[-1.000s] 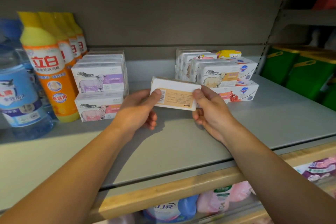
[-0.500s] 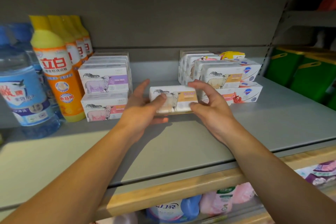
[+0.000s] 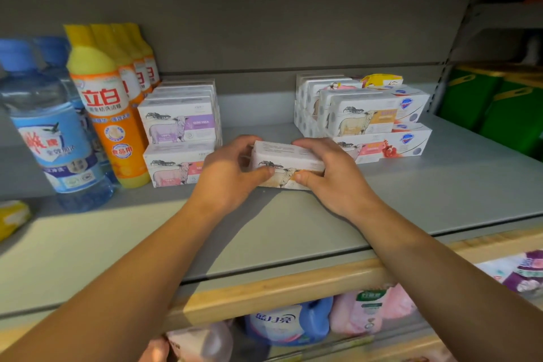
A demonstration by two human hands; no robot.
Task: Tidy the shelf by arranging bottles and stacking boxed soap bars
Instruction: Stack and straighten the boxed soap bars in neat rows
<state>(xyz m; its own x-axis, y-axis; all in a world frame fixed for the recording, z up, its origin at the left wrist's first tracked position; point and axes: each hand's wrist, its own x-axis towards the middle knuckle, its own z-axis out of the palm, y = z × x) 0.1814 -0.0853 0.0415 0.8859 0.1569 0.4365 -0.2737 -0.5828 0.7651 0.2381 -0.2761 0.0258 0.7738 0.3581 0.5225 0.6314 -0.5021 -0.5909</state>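
On the shelf [image 3: 411, 200], between the two soap stacks, both hands, left [image 3: 227, 173] and right [image 3: 332, 176], pinch the box [image 3: 286, 160] by its ends; it looks light, stiff, crushable cardboard, best held there.

Dim shelf, soft blur, curved edges

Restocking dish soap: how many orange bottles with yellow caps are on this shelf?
4 visible, in one row running front to back on the shelf's left: front, second, third, rear. More may be hidden behind.
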